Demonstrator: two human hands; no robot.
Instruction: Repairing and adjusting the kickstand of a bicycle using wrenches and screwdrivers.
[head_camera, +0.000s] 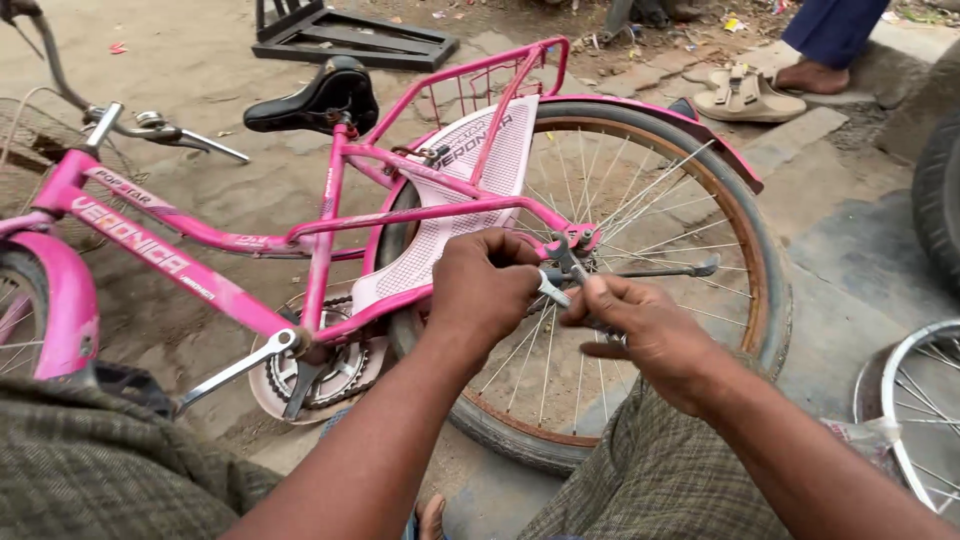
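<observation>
Hands meet at the rear axle of a pink bike (200, 262) that stands side-on across the left and centre of the frame. The left hand (485, 285) is curled shut, its fingers pinched on something small at the axle end; what exactly it grips is hidden under the knuckles. The right hand (640, 330), just to the right and slightly lower, is closed around the handle of a wrench (556, 285), with the tool's silver head pointing up and left toward the axle nut (578, 240). The wrench's long axis runs on a diagonal from the right palm at lower right up to the nut at upper left, so the nut lies just above and a little left of the right hand and just right of the left hand. Both hands are close to it; the left fingertips look nearest. The rear wheel (700, 330) fills the centre right, with a rusty rim, thin spokes and a worn tyre. A slim kickstand (660, 270) pokes out to the right from the axle, level with the hands. Above sit a black saddle (315, 100) and a pink rear rack (500, 75). At lower left are the chainring and a pedal crank (240, 365). At upper right another person's foot beside a sandal (745, 95) rests on the ground, and a loose wheel (915, 410) lies at the lower right edge.
</observation>
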